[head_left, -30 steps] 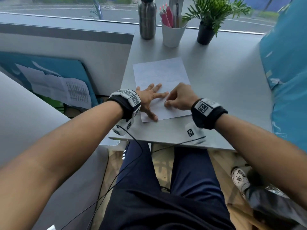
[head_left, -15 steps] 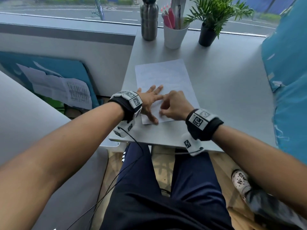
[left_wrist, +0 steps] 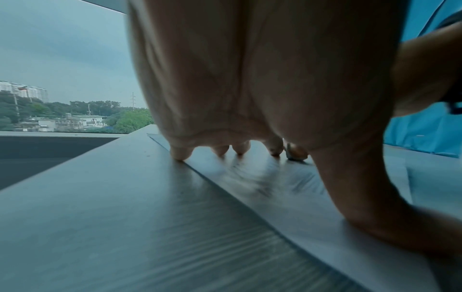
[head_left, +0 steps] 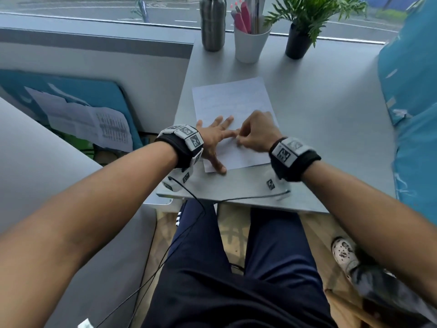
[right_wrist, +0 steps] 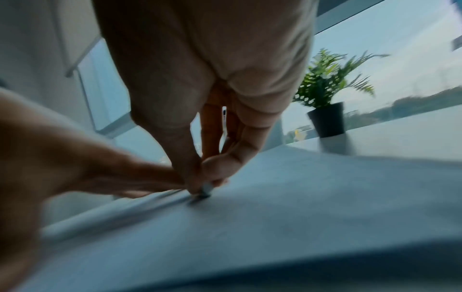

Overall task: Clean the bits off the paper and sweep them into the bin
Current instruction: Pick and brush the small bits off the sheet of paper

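A white sheet of paper (head_left: 234, 100) lies on the grey table (head_left: 331, 114). My left hand (head_left: 216, 136) presses flat on the sheet's near left part, with its fingers spread and its thumb at the near corner. My right hand (head_left: 238, 138) sits just right of those fingers, curled, its thumb and fingers pinching a small grey object (right_wrist: 206, 189) against the paper (right_wrist: 300, 217). That object (left_wrist: 296, 155) also shows beyond the left fingertips in the left wrist view. I cannot make out any bits on the sheet, and no bin is in view.
At the table's far edge stand a steel bottle (head_left: 212, 22), a white cup of pens (head_left: 250, 43) and a potted plant (head_left: 299, 43). Blue fabric (head_left: 413, 102) borders the right side. Printed papers (head_left: 89, 119) lie low on the left. Wrist cables hang over the near edge.
My right hand slid towards me and leftwards on the sheet, then back away, staying close to the left fingers. The left hand stayed pressed in place.
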Available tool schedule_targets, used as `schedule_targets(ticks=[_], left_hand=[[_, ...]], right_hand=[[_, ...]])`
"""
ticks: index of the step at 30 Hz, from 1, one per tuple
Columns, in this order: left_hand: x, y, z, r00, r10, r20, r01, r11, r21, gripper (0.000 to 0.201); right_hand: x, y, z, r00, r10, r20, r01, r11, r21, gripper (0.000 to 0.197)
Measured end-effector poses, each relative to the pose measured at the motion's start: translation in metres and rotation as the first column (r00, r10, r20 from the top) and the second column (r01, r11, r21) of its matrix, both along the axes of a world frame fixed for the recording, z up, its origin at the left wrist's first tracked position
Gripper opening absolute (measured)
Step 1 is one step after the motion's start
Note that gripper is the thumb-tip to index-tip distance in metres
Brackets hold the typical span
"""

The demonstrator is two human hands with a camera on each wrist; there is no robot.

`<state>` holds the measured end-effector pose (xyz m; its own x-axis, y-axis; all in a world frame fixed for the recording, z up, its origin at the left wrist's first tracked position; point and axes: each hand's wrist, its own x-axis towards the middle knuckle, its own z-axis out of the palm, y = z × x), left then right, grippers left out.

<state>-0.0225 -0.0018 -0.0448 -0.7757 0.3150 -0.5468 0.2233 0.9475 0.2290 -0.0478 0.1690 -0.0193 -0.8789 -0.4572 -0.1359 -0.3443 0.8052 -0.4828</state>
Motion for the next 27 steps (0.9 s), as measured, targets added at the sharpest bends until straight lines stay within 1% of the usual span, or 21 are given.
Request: schedule_targets(ticks=[2, 3, 4, 6, 7, 8, 9, 10, 11, 12, 15, 16, 17, 18, 19, 20, 21, 22, 24, 25, 27], left_hand=[[-0.001, -0.001, -0.002, 1.0, -0.002, 0.0, 0.002, 1.0, -0.006, 0.134], [-0.001, -0.002, -0.002, 1.0, -0.002, -0.002, 0.002, 1.0, -0.006, 0.134], [-0.001, -0.001, -0.001, 1.0, -0.001, 0.0, 0.001, 1.0, -0.002, 0.134], [0.001, 0.0, 0.002, 1.0, 0.0, 0.007, 0.0, 1.0, 0.006, 0.134], [0.001, 0.001, 0.002, 1.0, 0.003, 0.01, -0.003, 1.0, 0.008, 0.135], [0.002, 0.001, 0.002, 1.0, 0.003, 0.013, -0.003, 1.0, 0.004, 0.135], [0.001, 0.0, 0.002, 1.0, 0.001, 0.015, -0.001, 1.0, -0.002, 0.135], [0.0, 0.0, 0.0, 1.0, -0.002, 0.015, 0.002, 1.0, -0.008, 0.136], [-0.001, -0.001, 0.0, 1.0, -0.005, 0.013, 0.005, 1.0, -0.009, 0.136], [-0.001, -0.001, 0.001, 1.0, -0.004, 0.014, 0.004, 1.0, -0.005, 0.136], [0.001, 0.001, 0.003, 1.0, 0.004, 0.015, -0.004, 1.0, 0.009, 0.134], [0.002, 0.001, 0.002, 1.0, 0.006, 0.014, -0.006, 1.0, 0.008, 0.134], [0.001, 0.001, 0.001, 1.0, 0.007, 0.012, -0.007, 1.0, 0.006, 0.134], [0.0, 0.0, 0.0, 1.0, 0.006, 0.01, -0.006, 1.0, 0.004, 0.135], [-0.001, -0.001, -0.001, 1.0, 0.004, 0.009, -0.004, 1.0, 0.003, 0.135], [-0.002, -0.001, -0.002, 1.0, 0.003, 0.01, -0.003, 1.0, 0.004, 0.135], [-0.002, -0.001, -0.001, 1.0, 0.002, 0.012, -0.002, 1.0, 0.006, 0.135], [-0.001, -0.001, 0.0, 1.0, 0.002, 0.014, -0.002, 1.0, 0.01, 0.135], [0.0, 0.0, 0.001, 1.0, 0.002, 0.016, -0.002, 1.0, 0.017, 0.134], [0.0, 0.0, 0.001, 1.0, 0.003, 0.015, -0.003, 1.0, 0.019, 0.135], [-0.001, -0.001, -0.001, 1.0, 0.001, 0.006, -0.001, 1.0, 0.015, 0.137]], right_hand=[[0.025, -0.006, -0.002, 0.984, 0.175, 0.037, -0.175, 0.985, 0.007, 0.007], [0.024, -0.004, 0.0, 0.979, 0.199, 0.053, -0.2, 0.98, 0.012, 0.008], [0.013, -0.001, 0.002, 0.987, 0.156, 0.045, -0.158, 0.987, 0.026, 0.008], [-0.012, 0.007, 0.004, 1.0, 0.007, 0.016, -0.007, 1.0, 0.001, 0.013], [-0.015, 0.008, 0.004, 1.0, -0.027, -0.002, 0.027, 1.0, -0.003, 0.013], [-0.008, 0.005, 0.003, 1.0, -0.012, -0.002, 0.012, 1.0, 0.01, 0.012], [0.004, 0.0, 0.002, 0.999, 0.049, 0.011, -0.049, 0.998, 0.034, 0.01], [0.016, -0.002, 0.0, 0.99, 0.134, 0.038, -0.136, 0.99, 0.034, 0.009], [0.022, -0.002, 0.0, 0.982, 0.181, 0.062, -0.183, 0.983, 0.021, 0.008], [0.017, 0.001, 0.003, 0.983, 0.172, 0.061, -0.174, 0.984, 0.026, 0.008], [-0.015, 0.011, 0.004, 1.0, -0.005, 0.004, 0.005, 1.0, 0.004, 0.012], [-0.013, 0.01, 0.005, 1.0, -0.019, -0.006, 0.019, 1.0, -0.001, 0.011], [-0.004, 0.007, 0.005, 1.0, 0.009, 0.005, -0.009, 1.0, 0.011, 0.007], [0.008, 0.002, 0.004, 0.996, 0.085, 0.023, -0.085, 0.996, 0.024, 0.006], [0.019, 0.0, 0.003, 0.987, 0.153, 0.053, -0.154, 0.988, 0.012, 0.011], [0.021, 0.001, 0.001, 0.98, 0.185, 0.068, -0.185, 0.983, 0.0, 0.015], [0.014, 0.003, 0.003, 0.985, 0.157, 0.073, -0.159, 0.987, 0.016, 0.011], [0.002, 0.005, 0.003, 0.994, 0.095, 0.06, -0.096, 0.995, 0.015, 0.006], [-0.013, 0.008, 0.005, 1.0, -0.022, 0.012, 0.022, 1.0, -0.016, 0.011], [-0.008, 0.005, 0.005, 1.0, -0.027, 0.011, 0.027, 0.999, -0.017, 0.011], [0.011, -0.005, 0.004, 0.994, 0.1, 0.048, -0.101, 0.995, 0.02, 0.005]])
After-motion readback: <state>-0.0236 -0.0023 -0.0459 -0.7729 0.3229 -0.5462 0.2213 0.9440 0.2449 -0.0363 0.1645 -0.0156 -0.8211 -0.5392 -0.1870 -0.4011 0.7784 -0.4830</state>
